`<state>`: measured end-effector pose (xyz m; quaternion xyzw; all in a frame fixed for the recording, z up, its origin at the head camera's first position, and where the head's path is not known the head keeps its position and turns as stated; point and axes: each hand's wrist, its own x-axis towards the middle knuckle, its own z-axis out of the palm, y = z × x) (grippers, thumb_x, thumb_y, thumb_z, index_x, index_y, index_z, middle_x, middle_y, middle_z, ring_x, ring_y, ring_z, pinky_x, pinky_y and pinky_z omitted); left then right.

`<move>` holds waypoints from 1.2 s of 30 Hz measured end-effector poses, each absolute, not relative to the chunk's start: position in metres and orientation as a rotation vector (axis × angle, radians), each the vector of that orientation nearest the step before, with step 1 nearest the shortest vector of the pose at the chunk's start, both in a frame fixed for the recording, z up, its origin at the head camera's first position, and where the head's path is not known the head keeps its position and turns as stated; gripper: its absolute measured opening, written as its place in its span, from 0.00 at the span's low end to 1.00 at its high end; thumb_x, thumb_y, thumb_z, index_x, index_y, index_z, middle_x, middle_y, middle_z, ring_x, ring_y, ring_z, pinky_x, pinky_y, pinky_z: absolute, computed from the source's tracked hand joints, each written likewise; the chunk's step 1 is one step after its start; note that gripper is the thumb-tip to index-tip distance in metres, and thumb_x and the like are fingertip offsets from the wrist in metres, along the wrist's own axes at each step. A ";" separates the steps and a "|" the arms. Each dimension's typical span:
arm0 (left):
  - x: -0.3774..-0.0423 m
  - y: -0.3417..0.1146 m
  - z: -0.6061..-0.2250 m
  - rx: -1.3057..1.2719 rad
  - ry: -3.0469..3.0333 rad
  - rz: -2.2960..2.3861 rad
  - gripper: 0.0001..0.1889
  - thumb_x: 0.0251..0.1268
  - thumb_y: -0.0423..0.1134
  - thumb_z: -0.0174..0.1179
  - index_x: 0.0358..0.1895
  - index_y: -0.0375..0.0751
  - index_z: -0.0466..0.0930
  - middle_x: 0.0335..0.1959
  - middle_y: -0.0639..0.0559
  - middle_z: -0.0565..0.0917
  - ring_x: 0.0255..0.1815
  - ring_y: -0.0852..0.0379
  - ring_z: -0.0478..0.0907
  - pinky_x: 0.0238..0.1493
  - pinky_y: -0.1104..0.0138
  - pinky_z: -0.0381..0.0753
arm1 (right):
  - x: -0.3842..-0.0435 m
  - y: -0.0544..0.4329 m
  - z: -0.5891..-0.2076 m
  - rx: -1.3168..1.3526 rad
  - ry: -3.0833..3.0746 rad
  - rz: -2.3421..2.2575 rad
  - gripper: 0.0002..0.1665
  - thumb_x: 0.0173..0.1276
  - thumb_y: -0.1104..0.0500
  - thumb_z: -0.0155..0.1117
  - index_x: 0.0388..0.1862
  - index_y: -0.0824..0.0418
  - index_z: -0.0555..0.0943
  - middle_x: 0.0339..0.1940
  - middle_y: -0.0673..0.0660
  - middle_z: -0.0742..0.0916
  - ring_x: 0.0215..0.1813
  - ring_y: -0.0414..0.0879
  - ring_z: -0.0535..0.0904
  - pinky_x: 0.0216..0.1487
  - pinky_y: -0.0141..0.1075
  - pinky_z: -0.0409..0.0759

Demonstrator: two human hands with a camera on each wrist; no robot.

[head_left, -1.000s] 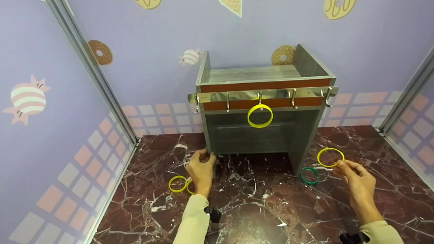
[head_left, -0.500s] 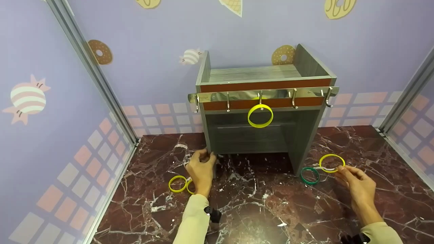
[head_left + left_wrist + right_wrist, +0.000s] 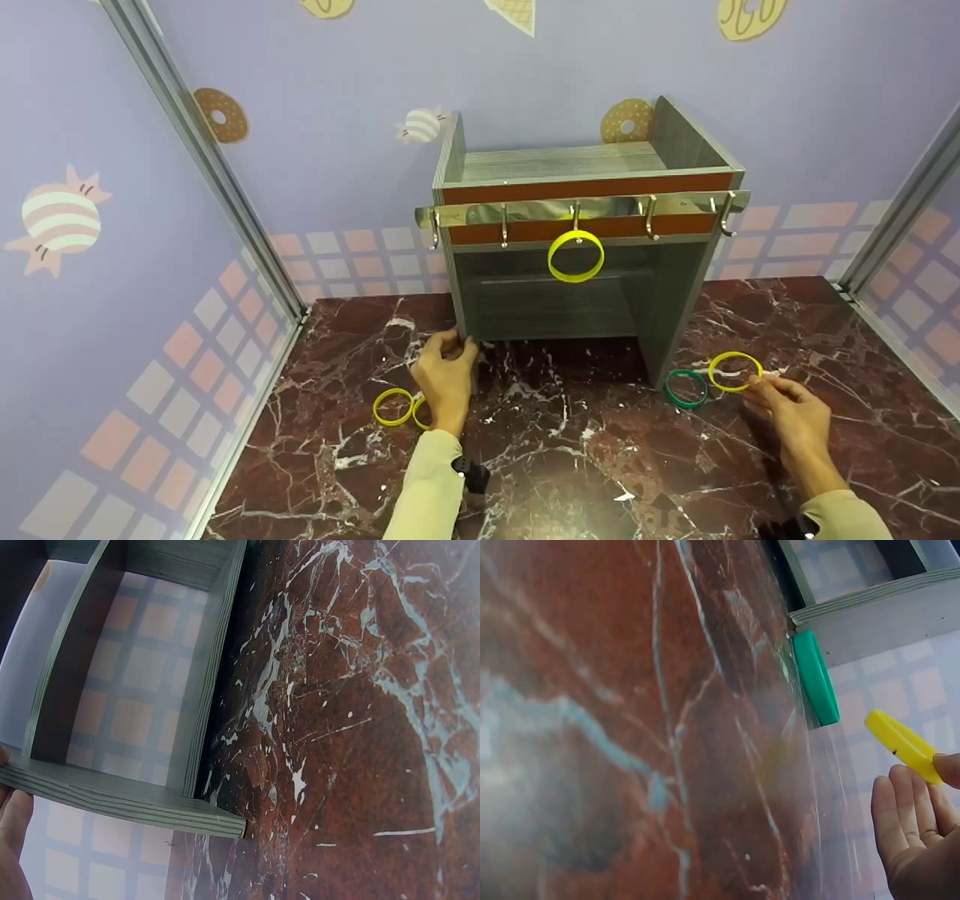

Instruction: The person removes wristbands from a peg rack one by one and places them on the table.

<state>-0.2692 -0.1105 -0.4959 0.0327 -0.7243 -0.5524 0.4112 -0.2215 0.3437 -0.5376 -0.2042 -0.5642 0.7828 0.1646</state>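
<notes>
My right hand (image 3: 799, 420) pinches a yellow ring (image 3: 711, 369), a flat wristband-like loop, at its near right edge. In the right wrist view the yellow ring (image 3: 900, 742) is tilted, apart from the table. Left of it, a green ring (image 3: 667, 397) lies by the right foot of a grey wooden shelf unit (image 3: 679, 315). My left hand (image 3: 444, 379) grips the lower front edge of the unit's left side panel; in the left wrist view, thumb and fingers (image 3: 13, 821) lie on both sides of the panel (image 3: 150, 806).
A metal hook rail (image 3: 540, 211) with several hooks runs across the shelf's front. Another yellow ring (image 3: 575, 279) hangs from the middle hook. Two yellow rings (image 3: 377, 415) lie left on the marbled table (image 3: 555, 465), one partly behind my left wrist. Patterned walls (image 3: 337, 150) enclose it.
My right hand has lowered the yellow ring toward the table, closer to the green ring. The left hand and the shelf unit have stayed put.
</notes>
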 end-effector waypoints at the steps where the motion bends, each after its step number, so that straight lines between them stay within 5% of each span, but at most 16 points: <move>1: -0.269 -0.110 -0.496 0.082 -1.821 -1.390 0.08 0.52 0.24 0.75 0.36 0.32 0.89 0.31 0.43 0.90 0.29 0.51 0.90 0.31 0.68 0.89 | -0.221 0.344 -0.538 -0.580 -1.621 2.229 0.05 0.72 0.70 0.70 0.37 0.63 0.88 0.30 0.52 0.91 0.31 0.43 0.91 0.41 0.33 0.90; 22: -0.270 -0.110 -0.497 0.078 -1.809 -1.372 0.08 0.52 0.24 0.75 0.36 0.33 0.89 0.31 0.42 0.90 0.29 0.49 0.90 0.31 0.70 0.88 | -0.217 0.349 -0.550 -0.647 -1.857 2.213 0.06 0.75 0.68 0.68 0.37 0.60 0.87 0.29 0.49 0.91 0.32 0.42 0.91 0.41 0.34 0.91; 25: -0.271 -0.110 -0.498 0.072 -1.800 -1.374 0.08 0.51 0.24 0.75 0.35 0.32 0.89 0.31 0.42 0.90 0.29 0.48 0.90 0.31 0.74 0.86 | -0.218 0.349 -0.552 -0.635 -1.896 2.166 0.02 0.75 0.69 0.68 0.42 0.65 0.86 0.29 0.48 0.91 0.32 0.41 0.91 0.41 0.34 0.90; 29: -0.271 -0.110 -0.498 0.064 -1.787 -1.379 0.08 0.51 0.23 0.75 0.35 0.32 0.89 0.31 0.41 0.90 0.29 0.47 0.90 0.31 0.78 0.84 | -0.219 0.348 -0.554 -0.623 -1.955 2.077 0.12 0.75 0.70 0.67 0.53 0.75 0.82 0.29 0.46 0.90 0.32 0.39 0.90 0.41 0.33 0.90; 36: -0.271 -0.110 -0.498 0.054 -1.781 -1.361 0.08 0.51 0.23 0.75 0.35 0.31 0.89 0.30 0.41 0.90 0.28 0.46 0.90 0.31 0.66 0.90 | -0.218 0.350 -0.553 -0.660 -2.006 1.963 0.10 0.74 0.69 0.69 0.51 0.73 0.85 0.25 0.45 0.90 0.30 0.36 0.89 0.39 0.30 0.89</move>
